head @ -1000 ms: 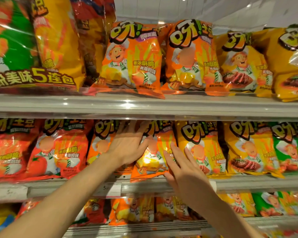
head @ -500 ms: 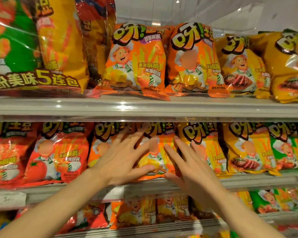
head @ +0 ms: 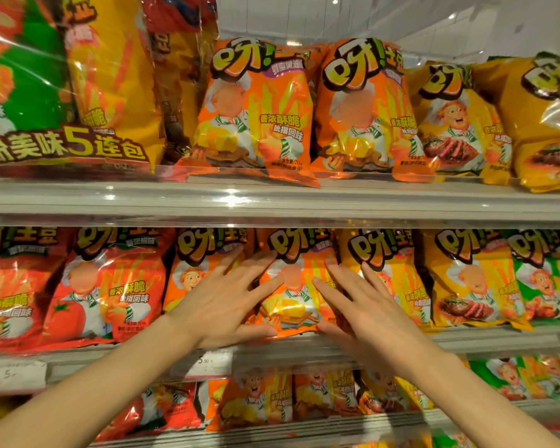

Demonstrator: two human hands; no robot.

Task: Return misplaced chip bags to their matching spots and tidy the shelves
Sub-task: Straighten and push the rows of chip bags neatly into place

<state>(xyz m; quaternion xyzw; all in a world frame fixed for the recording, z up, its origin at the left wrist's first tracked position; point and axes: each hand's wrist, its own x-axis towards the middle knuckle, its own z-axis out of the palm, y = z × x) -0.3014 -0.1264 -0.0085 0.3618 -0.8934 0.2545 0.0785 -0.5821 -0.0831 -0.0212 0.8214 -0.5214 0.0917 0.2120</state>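
Observation:
An orange chip bag (head: 296,286) stands upright at the middle of the middle shelf (head: 485,342). My left hand (head: 230,299) lies flat on its left side with fingers spread, the thumb along the bag's bottom edge. My right hand (head: 366,305) lies flat on its right side, fingers straight and pointing up-left. Another orange bag (head: 196,276) stands just left of it, partly behind my left hand. A yellow bag (head: 392,273) stands just right, partly behind my right hand.
Red tomato bags (head: 110,286) fill the middle shelf's left; yellow (head: 466,279) and green bags (head: 543,279) its right. The upper shelf (head: 272,202) carries a large multipack (head: 62,92), two orange bags (head: 259,111) and yellow bags (head: 459,121). A price tag (head: 212,363) hangs below my left hand.
Both hands have spread wider onto the two sides of the orange bag, which now stands straighter between them. The view has shifted slightly upward.

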